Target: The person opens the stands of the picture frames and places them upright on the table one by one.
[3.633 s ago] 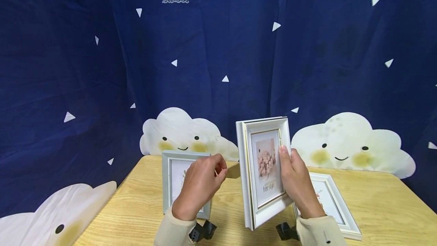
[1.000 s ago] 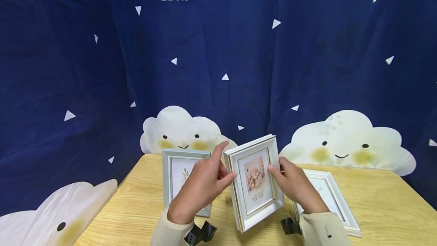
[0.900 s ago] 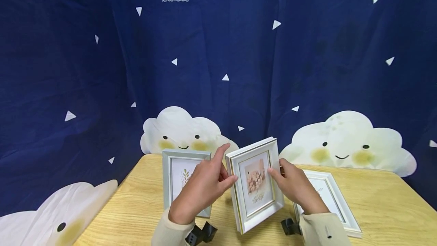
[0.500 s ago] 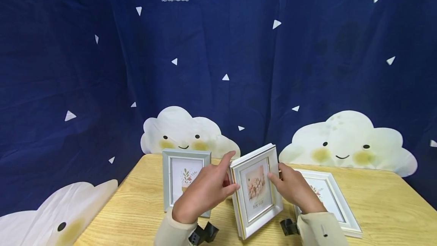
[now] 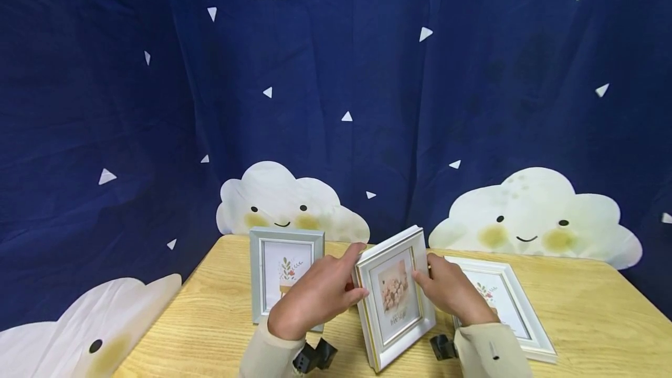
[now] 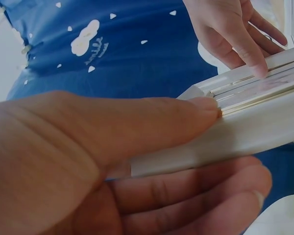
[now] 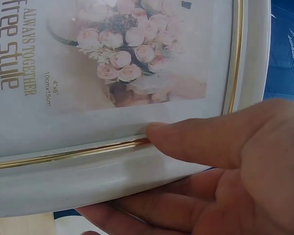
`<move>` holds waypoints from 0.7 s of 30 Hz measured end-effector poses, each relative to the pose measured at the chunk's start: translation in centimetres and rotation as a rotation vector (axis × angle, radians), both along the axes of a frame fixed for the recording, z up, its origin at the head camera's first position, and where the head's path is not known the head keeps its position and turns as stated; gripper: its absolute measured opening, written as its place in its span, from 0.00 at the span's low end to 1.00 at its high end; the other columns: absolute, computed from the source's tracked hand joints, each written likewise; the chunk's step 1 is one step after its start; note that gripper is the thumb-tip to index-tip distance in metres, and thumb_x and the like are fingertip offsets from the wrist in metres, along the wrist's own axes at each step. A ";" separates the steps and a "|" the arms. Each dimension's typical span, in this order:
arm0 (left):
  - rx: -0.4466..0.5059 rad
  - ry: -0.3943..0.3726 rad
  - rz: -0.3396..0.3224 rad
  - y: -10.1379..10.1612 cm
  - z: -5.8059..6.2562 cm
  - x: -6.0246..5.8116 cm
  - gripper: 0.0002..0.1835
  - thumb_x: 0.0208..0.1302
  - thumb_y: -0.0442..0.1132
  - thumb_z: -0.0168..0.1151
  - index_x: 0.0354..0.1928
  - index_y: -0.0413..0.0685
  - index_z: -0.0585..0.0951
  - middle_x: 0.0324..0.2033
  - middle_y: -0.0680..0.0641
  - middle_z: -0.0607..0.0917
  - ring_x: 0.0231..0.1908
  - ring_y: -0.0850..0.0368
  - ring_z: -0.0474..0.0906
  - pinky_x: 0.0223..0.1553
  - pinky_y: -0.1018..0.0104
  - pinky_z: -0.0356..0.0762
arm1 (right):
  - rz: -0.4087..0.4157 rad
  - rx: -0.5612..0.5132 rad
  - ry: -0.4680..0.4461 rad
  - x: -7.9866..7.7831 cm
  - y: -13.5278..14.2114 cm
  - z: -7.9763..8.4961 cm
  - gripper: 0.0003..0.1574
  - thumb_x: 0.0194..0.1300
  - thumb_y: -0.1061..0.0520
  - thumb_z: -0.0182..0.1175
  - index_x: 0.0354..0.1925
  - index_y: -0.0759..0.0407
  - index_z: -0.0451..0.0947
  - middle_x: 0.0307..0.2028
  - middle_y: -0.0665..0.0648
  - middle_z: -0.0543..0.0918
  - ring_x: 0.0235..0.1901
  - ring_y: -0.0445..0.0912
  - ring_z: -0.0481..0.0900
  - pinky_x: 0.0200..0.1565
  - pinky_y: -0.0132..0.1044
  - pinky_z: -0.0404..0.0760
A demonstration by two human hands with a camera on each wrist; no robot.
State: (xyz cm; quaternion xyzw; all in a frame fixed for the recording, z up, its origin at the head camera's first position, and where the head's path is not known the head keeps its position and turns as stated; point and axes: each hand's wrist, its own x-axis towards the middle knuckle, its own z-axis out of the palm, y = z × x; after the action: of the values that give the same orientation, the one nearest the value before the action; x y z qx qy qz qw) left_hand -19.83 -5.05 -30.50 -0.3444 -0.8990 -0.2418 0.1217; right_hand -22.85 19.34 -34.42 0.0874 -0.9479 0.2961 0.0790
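A white picture frame with a gold inner line and a pink rose picture [image 5: 395, 296] is held tilted above the table, its face toward me. My left hand [image 5: 317, 290] grips its left edge near the top; the left wrist view shows the thumb on the frame's front and the fingers beneath. On the right edge, my right hand [image 5: 452, 287] pinches the frame, thumb over the front border in the right wrist view and fingers behind. Left of it a grey-blue picture frame [image 5: 256, 279] stands upright, partly covered by my left hand.
Another white picture frame [image 5: 525, 308] with a plant print lies on the wooden table [image 5: 194, 319], right of my right hand. Behind the table hangs a dark blue curtain [image 5: 315, 74] with cloud prints.
Earlier only my right hand held the rose-picture frame, higher up. My left hand has since taken its left edge. Over the last second both hands lowered the frame slightly.
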 end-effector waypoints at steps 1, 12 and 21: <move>-0.002 0.003 -0.001 0.0 0.0 0.0 0.31 0.57 0.38 0.71 0.61 0.49 0.68 0.19 0.61 0.78 0.19 0.73 0.70 0.24 0.77 0.69 | 0.000 0.001 -0.001 0.0 0.0 0.0 0.11 0.66 0.55 0.58 0.40 0.63 0.75 0.29 0.55 0.78 0.30 0.48 0.75 0.33 0.44 0.73; -0.015 0.004 -0.009 -0.4 -0.1 0.0 0.23 0.57 0.37 0.71 0.50 0.48 0.70 0.17 0.61 0.76 0.19 0.71 0.69 0.23 0.75 0.68 | -0.009 0.007 0.015 -0.3 -0.3 -0.3 0.13 0.65 0.55 0.58 0.41 0.65 0.76 0.34 0.61 0.81 0.34 0.52 0.78 0.36 0.49 0.75; -0.032 -0.048 0.020 -0.7 -0.1 -0.2 0.23 0.58 0.37 0.70 0.52 0.47 0.70 0.18 0.60 0.75 0.19 0.69 0.69 0.24 0.73 0.68 | -0.012 0.016 0.007 -0.3 -0.5 -0.5 0.15 0.65 0.55 0.59 0.44 0.66 0.76 0.35 0.64 0.82 0.34 0.53 0.79 0.35 0.50 0.75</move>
State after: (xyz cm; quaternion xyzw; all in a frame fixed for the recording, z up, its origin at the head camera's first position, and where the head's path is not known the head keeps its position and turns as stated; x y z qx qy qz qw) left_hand -20.07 -5.72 -30.63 -0.3314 -0.9087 -0.2344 0.0971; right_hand -23.15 18.80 -34.94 0.0831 -0.9504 0.2878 0.0834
